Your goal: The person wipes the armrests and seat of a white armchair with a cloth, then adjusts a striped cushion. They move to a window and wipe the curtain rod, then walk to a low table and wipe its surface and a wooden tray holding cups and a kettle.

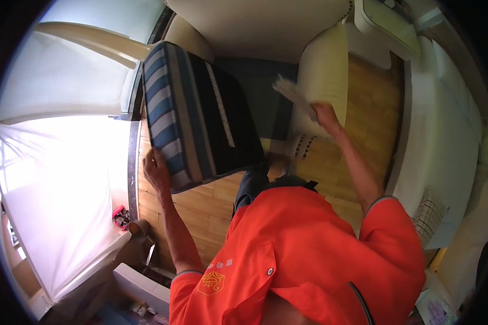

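A thick striped seat cushion (187,118), blue, white and brown with a black underside, stands tilted before me. My left hand (157,168) grips its near left corner. A pale strip (221,105) runs along the black side. My right hand (327,118) holds a pale, flat brush-like tool (293,94), blurred, out over the dark seat base (268,89) of a cream armchair (323,77). The tool and the cushion are apart.
At the left, a white curtain (65,183) hangs by a bright opening. A cream sofa (443,122) lies at the right on the wooden floor (366,109). A checked cloth (429,211) rests on it. A small red container (121,216) stands lower left, near a white box-like edge (140,284).
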Tool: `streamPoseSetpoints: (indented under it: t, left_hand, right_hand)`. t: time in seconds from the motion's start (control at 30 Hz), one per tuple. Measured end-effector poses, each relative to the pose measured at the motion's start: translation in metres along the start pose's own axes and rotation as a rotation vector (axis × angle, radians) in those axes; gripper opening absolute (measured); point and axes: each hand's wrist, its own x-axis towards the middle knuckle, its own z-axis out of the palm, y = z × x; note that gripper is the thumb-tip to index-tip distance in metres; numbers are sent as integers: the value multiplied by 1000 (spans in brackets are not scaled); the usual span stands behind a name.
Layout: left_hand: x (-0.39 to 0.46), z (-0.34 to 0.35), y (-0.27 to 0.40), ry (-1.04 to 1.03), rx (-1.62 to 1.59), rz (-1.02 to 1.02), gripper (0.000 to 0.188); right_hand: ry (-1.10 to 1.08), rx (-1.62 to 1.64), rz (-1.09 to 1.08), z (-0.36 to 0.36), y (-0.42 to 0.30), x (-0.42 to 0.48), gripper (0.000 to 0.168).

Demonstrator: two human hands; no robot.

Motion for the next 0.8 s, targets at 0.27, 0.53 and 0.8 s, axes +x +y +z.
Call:
streamPoseSetpoints:
  t: [0.27, 0.53, 0.8]
  left_hand:
    - [71, 18, -28, -343, 263, -362, 115]
    - [105, 26, -30, -379, 84, -250, 108]
    - [84, 75, 126, -321, 422, -17, 105]
  right_hand:
    - [120, 181, 642, -30, 196, -188, 36]
    - [25, 26, 489, -33, 182, -191, 34]
    - [-8, 205, 110, -14, 56, -81, 37]
